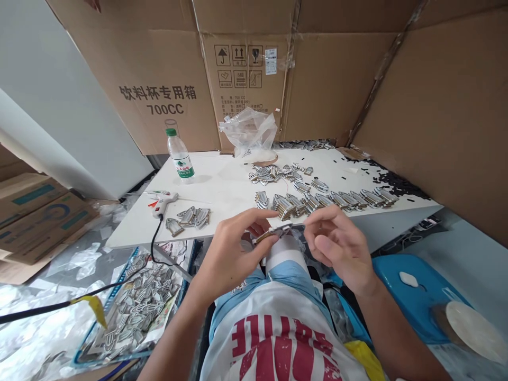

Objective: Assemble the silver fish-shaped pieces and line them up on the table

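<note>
My left hand (234,254) pinches a small flat boat-shaped piece (278,232) between thumb and fingers, just in front of the table edge. The piece is silvery with a brownish edge. Close to its right end, my right hand (341,246) hovers with fingers loosely bent and the thumb apart from the index finger; nothing shows in it. Behind the hands, a row of similar pieces in small stacks (313,202) runs along the table edge. More of them lie in a loose pile (273,173) farther back and in a small group (192,218) at left.
The white table (222,185) bears a glue gun (161,202), a water bottle (181,156) and a clear plastic bag (252,132). Small black parts (392,180) are scattered at right. Cardboard (246,53) walls the back. A blue-rimmed tray (89,330) of pieces sits lower left; a blue stool (413,286) lower right.
</note>
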Tool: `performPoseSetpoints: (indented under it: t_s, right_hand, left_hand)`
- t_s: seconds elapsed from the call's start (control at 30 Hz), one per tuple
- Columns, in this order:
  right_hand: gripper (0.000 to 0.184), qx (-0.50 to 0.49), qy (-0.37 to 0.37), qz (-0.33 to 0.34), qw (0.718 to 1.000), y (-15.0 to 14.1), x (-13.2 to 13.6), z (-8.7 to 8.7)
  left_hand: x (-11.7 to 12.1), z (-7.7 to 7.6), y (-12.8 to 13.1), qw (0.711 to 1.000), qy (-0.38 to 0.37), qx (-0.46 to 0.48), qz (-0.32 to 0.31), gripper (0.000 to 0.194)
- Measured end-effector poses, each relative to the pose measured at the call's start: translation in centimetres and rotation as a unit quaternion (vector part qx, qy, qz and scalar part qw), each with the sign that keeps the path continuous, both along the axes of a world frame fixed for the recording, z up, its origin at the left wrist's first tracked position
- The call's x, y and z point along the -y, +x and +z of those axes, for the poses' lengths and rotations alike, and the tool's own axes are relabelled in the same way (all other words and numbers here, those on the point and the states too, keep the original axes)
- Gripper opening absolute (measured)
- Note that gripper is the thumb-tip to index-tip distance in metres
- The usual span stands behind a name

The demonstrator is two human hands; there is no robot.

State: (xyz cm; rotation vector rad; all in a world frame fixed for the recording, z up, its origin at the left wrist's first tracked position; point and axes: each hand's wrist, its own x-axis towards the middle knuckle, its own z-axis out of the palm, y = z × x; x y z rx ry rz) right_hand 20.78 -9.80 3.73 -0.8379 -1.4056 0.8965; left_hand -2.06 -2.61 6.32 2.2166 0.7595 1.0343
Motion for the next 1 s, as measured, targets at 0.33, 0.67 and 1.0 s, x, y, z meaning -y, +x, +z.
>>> performPoseSetpoints:
  t_s: [0.33, 0.67, 1.0]
  right_hand:
    - [0.036, 0.307, 0.280, -0.130, 0.900, -0.4, -1.5, -0.6]
    - [0.033, 0.398, 0.327, -0.089, 0.852, -1.2, -2.6, -1.6]
    - [0.011, 0.332, 0.238, -0.148, 0.901, 2.2, -5.6, -0.5]
  left_hand:
    - [-0.1, 0.6, -0.4, 0.987, -0.144, 0.068, -0.014, 0.031]
    - [-0.9, 0.5, -0.8, 0.962, -0.262, 0.054, -0.047, 0.033]
    - [-2.1, 0.2, -2.2, 0.988, -0.142, 0.033, 0.057, 0.040]
